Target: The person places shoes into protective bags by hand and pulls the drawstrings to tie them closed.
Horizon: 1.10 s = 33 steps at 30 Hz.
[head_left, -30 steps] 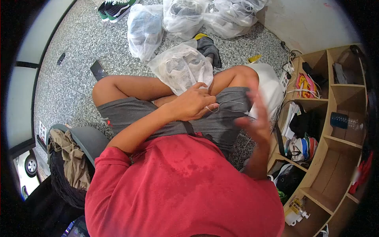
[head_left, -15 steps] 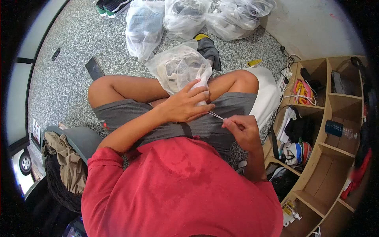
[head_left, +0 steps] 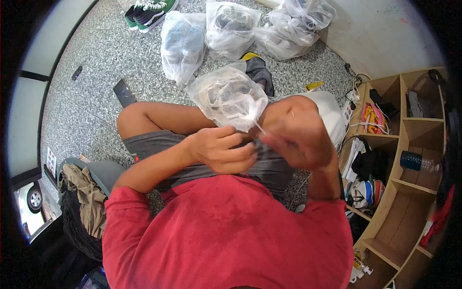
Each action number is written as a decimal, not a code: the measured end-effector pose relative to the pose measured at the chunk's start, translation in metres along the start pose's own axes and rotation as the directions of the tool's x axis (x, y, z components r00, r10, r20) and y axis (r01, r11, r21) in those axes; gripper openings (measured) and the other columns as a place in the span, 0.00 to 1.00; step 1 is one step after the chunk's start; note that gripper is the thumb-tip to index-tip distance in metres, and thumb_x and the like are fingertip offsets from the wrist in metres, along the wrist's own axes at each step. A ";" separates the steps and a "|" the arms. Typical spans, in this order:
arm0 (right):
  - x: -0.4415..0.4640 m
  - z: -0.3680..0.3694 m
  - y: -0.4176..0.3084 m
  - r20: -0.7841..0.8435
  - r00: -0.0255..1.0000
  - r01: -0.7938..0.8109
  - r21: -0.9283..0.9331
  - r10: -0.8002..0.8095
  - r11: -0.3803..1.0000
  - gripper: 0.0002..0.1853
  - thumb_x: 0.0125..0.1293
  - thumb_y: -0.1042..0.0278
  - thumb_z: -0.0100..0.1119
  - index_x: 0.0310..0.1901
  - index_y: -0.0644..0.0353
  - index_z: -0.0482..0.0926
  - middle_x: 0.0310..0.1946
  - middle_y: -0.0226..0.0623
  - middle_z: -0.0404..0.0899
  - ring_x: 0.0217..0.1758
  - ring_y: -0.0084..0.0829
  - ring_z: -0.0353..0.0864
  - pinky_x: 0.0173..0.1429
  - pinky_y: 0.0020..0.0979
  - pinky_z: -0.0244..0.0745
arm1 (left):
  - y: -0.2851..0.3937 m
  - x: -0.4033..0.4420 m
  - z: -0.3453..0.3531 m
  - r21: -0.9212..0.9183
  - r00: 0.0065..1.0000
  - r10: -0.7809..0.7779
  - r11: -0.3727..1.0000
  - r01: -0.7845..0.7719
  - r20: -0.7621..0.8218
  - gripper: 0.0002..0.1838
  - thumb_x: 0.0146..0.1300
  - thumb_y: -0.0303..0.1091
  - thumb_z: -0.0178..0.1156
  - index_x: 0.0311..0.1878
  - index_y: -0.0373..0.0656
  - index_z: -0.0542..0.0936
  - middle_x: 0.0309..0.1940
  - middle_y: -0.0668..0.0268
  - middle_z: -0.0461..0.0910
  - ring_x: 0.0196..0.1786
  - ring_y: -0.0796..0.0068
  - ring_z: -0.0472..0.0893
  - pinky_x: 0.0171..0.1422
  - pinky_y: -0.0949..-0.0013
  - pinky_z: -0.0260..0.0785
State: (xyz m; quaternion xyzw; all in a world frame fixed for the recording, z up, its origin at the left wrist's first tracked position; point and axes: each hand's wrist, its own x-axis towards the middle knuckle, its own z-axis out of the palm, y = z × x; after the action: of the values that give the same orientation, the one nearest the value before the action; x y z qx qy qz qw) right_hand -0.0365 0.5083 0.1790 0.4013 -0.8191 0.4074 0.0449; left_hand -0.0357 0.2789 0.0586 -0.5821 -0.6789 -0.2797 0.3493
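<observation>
A white translucent mesh drawstring bag (head_left: pixel 226 94) with a pale item inside rests over my crossed legs, its gathered neck toward me. From the neck a thin white drawstring (head_left: pixel 260 127) runs to my right hand (head_left: pixel 301 137), which is smeared by motion but closed on the string. Just below the neck, my left hand (head_left: pixel 224 150) has its fingers curled in; what they hold, if anything, is hidden. A grey glove with a yellow cuff (head_left: pixel 259 72) lies against the far side of the bag.
Several filled mesh bags (head_left: pixel 183 45) and green-and-black sneakers (head_left: pixel 150 14) lie ahead on the speckled floor. A dark phone (head_left: pixel 124 93) is beyond my left knee. Wooden shelving (head_left: pixel 403 192) with clothes and a bottle (head_left: pixel 418 161) stands at right; a grey bin (head_left: pixel 103 173) at left.
My left hand has come off the bag's neck and dropped toward me, fingers curling. My right hand has moved up toward the neck with the drawstring. The view has shifted slightly.
</observation>
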 end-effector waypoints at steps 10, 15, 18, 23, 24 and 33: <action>0.068 0.005 0.084 -0.065 0.955 -0.290 0.013 0.290 0.957 0.16 0.74 0.59 0.64 0.36 0.67 0.84 0.19 0.27 0.71 0.26 0.16 0.63 0.29 0.26 0.60 | -0.043 0.052 -0.047 0.431 0.536 -0.574 0.819 0.379 0.620 0.05 0.62 0.34 0.60 0.35 0.45 0.79 0.35 0.62 0.80 0.37 0.62 0.84 0.37 0.61 0.71; -0.034 0.052 0.047 -0.090 0.858 -0.441 0.378 0.506 0.814 0.15 0.76 0.62 0.63 0.35 0.66 0.84 0.21 0.23 0.72 0.26 0.14 0.65 0.29 0.24 0.59 | -0.021 -0.016 -0.022 -0.498 0.126 -0.592 -0.524 0.690 0.796 0.08 0.70 0.35 0.54 0.36 0.43 0.78 0.40 0.50 0.88 0.29 0.63 0.87 0.26 0.60 0.74; -0.071 0.075 0.024 0.116 0.802 -0.562 0.478 0.586 0.675 0.13 0.77 0.65 0.61 0.35 0.64 0.85 0.21 0.20 0.70 0.25 0.13 0.63 0.29 0.23 0.57 | 0.012 -0.021 0.000 -0.590 0.158 -0.575 -0.804 0.070 0.803 0.12 0.78 0.35 0.50 0.45 0.39 0.80 0.46 0.47 0.88 0.26 0.66 0.86 0.25 0.68 0.75; -0.088 0.114 0.017 0.171 0.714 -0.609 0.630 0.679 0.482 0.15 0.79 0.65 0.57 0.35 0.62 0.85 0.20 0.16 0.67 0.23 0.10 0.59 0.28 0.22 0.54 | 0.030 -0.038 0.019 -0.619 0.036 -0.619 -0.782 0.066 0.785 0.14 0.73 0.26 0.62 0.60 0.39 0.81 0.50 0.51 0.87 0.21 0.80 0.79 0.24 0.77 0.72; -0.088 0.115 0.020 0.221 0.678 -0.647 0.631 0.701 0.427 0.14 0.78 0.64 0.57 0.36 0.64 0.84 0.24 0.20 0.71 0.29 0.12 0.63 0.33 0.21 0.59 | 0.029 -0.037 0.020 -0.634 0.011 -0.639 -0.761 0.137 0.769 0.11 0.67 0.24 0.70 0.51 0.41 0.83 0.39 0.62 0.86 0.19 0.83 0.72 0.21 0.78 0.66; -0.086 0.132 0.041 0.032 0.767 -0.512 0.633 0.641 0.581 0.13 0.79 0.65 0.59 0.41 0.66 0.85 0.29 0.22 0.80 0.33 0.11 0.70 0.35 0.22 0.66 | 0.051 0.022 -0.033 -0.010 0.710 -0.681 0.720 0.693 0.178 0.19 0.56 0.26 0.69 0.52 0.46 0.79 0.34 0.63 0.76 0.36 0.62 0.80 0.36 0.61 0.73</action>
State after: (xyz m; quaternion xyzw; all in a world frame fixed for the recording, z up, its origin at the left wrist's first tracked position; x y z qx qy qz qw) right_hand 0.0260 0.4835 0.0312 0.0610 -0.7192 0.6778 -0.1397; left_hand 0.0175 0.2742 0.0951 -0.3212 -0.8614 -0.3670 0.1416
